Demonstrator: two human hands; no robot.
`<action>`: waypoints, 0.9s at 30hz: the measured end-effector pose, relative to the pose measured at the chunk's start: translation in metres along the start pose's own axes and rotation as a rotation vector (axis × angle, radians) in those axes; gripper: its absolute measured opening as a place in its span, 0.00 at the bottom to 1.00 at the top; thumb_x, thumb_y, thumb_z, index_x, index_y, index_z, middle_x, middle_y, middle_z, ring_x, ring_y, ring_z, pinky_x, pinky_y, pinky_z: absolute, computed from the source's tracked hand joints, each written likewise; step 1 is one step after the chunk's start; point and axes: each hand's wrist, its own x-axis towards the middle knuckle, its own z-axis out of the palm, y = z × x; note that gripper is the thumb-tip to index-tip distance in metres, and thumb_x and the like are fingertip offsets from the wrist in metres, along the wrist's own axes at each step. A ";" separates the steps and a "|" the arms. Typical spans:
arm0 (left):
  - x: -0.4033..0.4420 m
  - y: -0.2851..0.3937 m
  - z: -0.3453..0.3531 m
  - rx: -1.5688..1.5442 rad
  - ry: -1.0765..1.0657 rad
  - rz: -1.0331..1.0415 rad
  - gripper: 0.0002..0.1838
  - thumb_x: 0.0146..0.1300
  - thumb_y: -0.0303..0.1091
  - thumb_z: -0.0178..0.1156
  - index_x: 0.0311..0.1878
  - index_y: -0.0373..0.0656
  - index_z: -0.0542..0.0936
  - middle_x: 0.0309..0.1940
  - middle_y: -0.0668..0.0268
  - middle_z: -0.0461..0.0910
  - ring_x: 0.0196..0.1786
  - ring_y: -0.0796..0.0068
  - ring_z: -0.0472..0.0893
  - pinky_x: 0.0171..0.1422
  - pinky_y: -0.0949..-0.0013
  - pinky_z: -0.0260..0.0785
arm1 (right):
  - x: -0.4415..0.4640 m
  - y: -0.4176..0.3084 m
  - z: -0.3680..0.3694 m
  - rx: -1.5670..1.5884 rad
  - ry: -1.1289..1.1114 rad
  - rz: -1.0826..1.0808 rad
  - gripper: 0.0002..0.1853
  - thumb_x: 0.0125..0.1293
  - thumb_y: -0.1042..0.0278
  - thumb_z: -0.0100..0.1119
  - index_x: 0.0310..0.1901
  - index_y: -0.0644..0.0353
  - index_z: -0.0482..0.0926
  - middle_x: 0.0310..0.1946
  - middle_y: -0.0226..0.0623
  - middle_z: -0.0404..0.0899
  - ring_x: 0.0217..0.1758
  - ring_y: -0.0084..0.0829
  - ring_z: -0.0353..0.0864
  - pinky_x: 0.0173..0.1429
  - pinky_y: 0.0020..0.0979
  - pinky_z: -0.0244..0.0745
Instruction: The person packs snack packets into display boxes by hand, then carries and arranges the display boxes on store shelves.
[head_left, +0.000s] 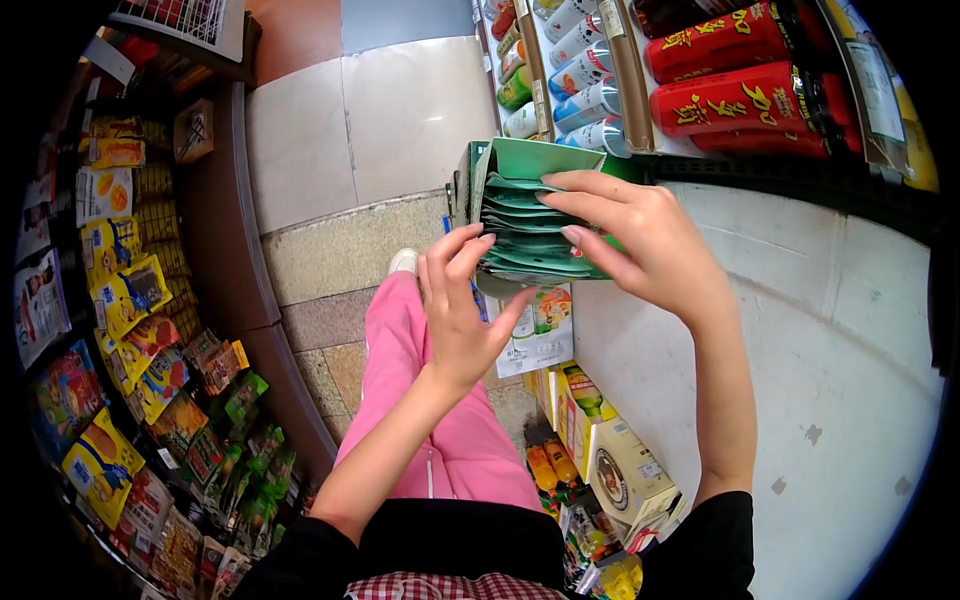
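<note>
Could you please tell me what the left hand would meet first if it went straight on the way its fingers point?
The left hand would probably meet the green packets in the open box; whether it touches them is unclear.

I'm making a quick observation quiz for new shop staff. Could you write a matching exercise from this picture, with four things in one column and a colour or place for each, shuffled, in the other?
Things
1. Packets
2. Trousers
3. Large drink containers
4. Shoe

Colours or places
A. White
B. Inside the open box, at the fingers of the right hand
C. Pink
D. Red, with yellow characters

Right pairs: 1-B, 2-C, 3-D, 4-A
</note>
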 end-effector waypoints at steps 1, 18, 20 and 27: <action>0.000 0.000 0.000 0.015 -0.015 -0.006 0.42 0.45 0.28 0.81 0.63 0.43 0.68 0.62 0.57 0.69 0.62 0.59 0.71 0.59 0.61 0.69 | 0.001 0.003 0.000 0.009 0.005 0.000 0.15 0.61 0.67 0.66 0.48 0.63 0.84 0.52 0.41 0.84 0.44 0.46 0.86 0.50 0.40 0.81; 0.009 0.008 -0.004 0.063 -0.039 -0.028 0.36 0.42 0.29 0.80 0.57 0.41 0.75 0.54 0.59 0.76 0.58 0.56 0.72 0.62 0.57 0.64 | 0.011 -0.014 0.008 -0.286 0.121 -0.047 0.14 0.48 0.67 0.74 0.39 0.56 0.86 0.37 0.28 0.82 0.45 0.35 0.78 0.44 0.35 0.78; 0.008 0.009 -0.004 0.060 -0.045 -0.039 0.35 0.42 0.29 0.80 0.56 0.41 0.76 0.53 0.59 0.77 0.57 0.56 0.72 0.62 0.57 0.64 | 0.013 -0.016 0.009 -0.310 0.109 -0.045 0.13 0.47 0.68 0.74 0.37 0.56 0.85 0.35 0.28 0.81 0.45 0.35 0.78 0.44 0.35 0.78; 0.002 0.004 -0.003 0.048 -0.067 -0.057 0.35 0.41 0.28 0.80 0.55 0.42 0.76 0.53 0.60 0.78 0.58 0.56 0.73 0.63 0.56 0.64 | 0.016 -0.017 0.024 -0.386 0.121 -0.070 0.05 0.45 0.76 0.64 0.27 0.59 0.81 0.29 0.31 0.78 0.42 0.34 0.79 0.44 0.34 0.76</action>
